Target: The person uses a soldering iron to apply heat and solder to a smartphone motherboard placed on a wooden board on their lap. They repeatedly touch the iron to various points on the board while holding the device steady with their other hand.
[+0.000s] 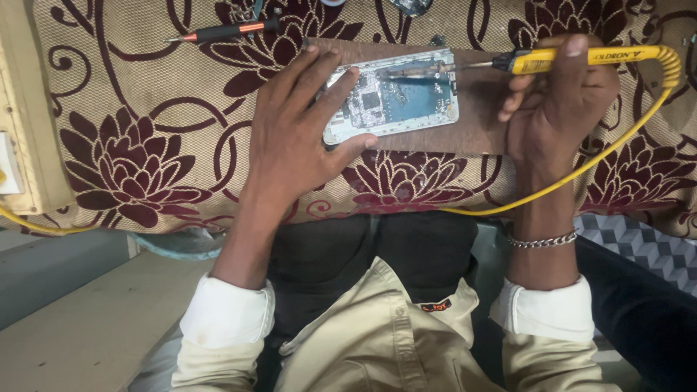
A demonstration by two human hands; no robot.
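A black and red screwdriver (225,31) lies near the far edge of the desk (145,109), which wears a flowered cloth. The left hand (294,138) lies flat with open fingers on the opened phone (396,98), pinning it so it cannot slide. The phone rests on a brown board (475,123), likely to spare the cloth. The right hand (563,101) is closed around a yellow soldering iron (581,59), tip touching the phone's insides.
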